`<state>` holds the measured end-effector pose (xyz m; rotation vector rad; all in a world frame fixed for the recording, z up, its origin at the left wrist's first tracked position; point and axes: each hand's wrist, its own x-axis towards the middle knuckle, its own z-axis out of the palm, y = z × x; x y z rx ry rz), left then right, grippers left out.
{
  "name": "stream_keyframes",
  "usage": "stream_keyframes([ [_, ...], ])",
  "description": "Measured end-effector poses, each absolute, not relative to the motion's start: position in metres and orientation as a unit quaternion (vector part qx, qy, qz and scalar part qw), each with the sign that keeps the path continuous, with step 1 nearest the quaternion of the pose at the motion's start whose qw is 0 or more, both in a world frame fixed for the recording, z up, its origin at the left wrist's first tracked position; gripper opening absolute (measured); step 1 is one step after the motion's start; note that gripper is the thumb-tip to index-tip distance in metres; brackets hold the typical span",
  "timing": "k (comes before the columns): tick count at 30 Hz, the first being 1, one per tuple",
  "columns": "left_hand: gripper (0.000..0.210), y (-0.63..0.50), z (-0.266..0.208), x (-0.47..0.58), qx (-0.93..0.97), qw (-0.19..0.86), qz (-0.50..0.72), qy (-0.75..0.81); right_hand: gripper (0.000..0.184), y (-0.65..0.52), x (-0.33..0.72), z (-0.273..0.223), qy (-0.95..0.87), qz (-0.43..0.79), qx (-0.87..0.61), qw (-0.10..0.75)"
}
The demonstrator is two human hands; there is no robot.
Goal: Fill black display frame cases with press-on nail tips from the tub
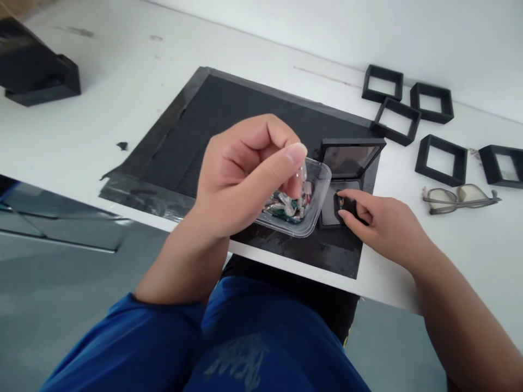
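Observation:
My left hand [249, 174] is raised over a clear plastic tub [322, 201], its thumb and forefinger pinched. Something clear shows at the fingertips, too faint to make out. Small shiny metallic, green and red pieces [292, 209] lie in the tub, partly hidden by the hand. To the right, an open black hinged display case [353, 142] rests on the mat, its lid tilted up and a greyish film in its frame. Over its lower half, my right hand [379, 223] pinches a small dark piece with a coloured spot [340, 202].
A black ribbed mat [183, 136] covers part of the white table [134, 71]. Several black square frames [441, 158] lie to the right, with a pair of glasses [453, 198] nearer me. Stacked black boxes [44, 76] stand far left, and a black scrap [122, 146] lies beside the mat.

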<state>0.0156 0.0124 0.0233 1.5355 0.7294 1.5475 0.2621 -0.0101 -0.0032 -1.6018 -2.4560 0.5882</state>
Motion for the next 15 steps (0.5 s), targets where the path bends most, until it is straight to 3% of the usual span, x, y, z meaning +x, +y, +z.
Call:
stream_keyframes([
  [8, 0.015, 0.040, 0.005, -0.005, 0.693, 0.295, 0.621, 0.217, 0.031, -0.014, 0.298, 0.003, -0.811, 0.227, -0.533, 0.085],
  [15, 0.016, 0.014, 0.024, 0.002, 0.593, 0.257, 0.686, 0.333, 0.032, -0.015, 0.295, 0.006, -0.847, 0.167, -0.488, 0.125],
])
